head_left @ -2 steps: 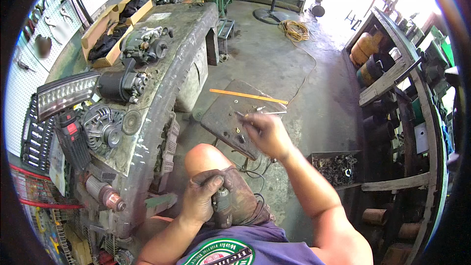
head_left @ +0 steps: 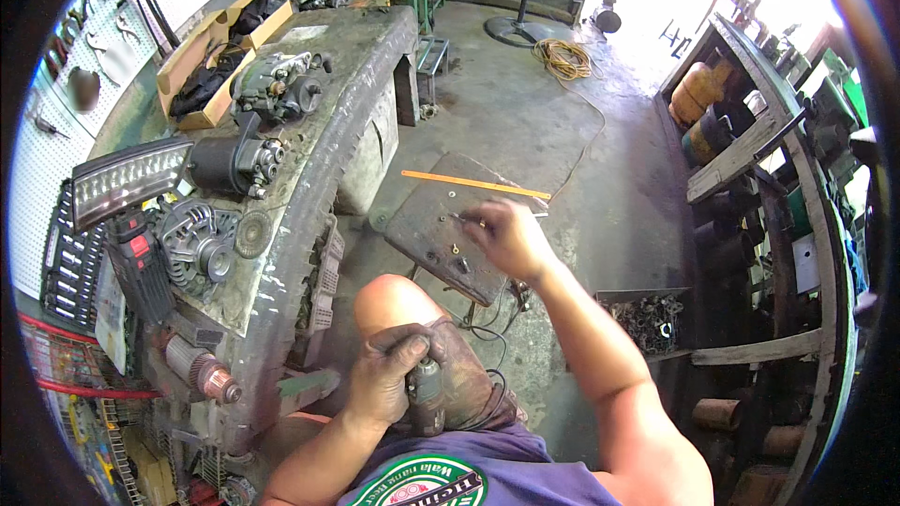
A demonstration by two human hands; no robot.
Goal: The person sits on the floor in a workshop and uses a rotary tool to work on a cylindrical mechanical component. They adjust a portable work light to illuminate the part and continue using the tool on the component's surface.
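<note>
I worry least about the long table (head_left: pixel 366 37) on the left, loaded with machine parts (head_left: pixel 279 86); neither hand is near it. The low table (head_left: pixel 410 223) beyond the knee looks riskier: I can make out no raised rim, so a bump from the leg could send loose pieces onto the floor (head_left: pixel 506 112). A long orange strip (head_left: pixel 475 185) lies across its far part, its left end seeming to reach past the edge; a snag there could swing it through the smaller pieces. Dark cord (head_left: pixel 486 329) loops near the leg, and a foot catching it might tug whatever it feeds, though I cannot trace where it runs.

The left hand (head_left: pixel 382 377) is wrapped round a dark cylindrical tool (head_left: pixel 427 398) at the lap; if attention sits with the other hand, I'd expect that hold could slacken and let the tool tip. The right hand (head_left: pixel 506 236) is over the low table, fingers curled, and I cannot tell whether they pinch the thin dark piece (head_left: pixel 457 217) at their tips or merely touch it; a poor pinch could drop it. Smallest are a brass-coloured ring (head_left: pixel 457 249) and a pale ring (head_left: pixel 452 194) nearby, which a careless sweep of those fingers could scatter
</note>
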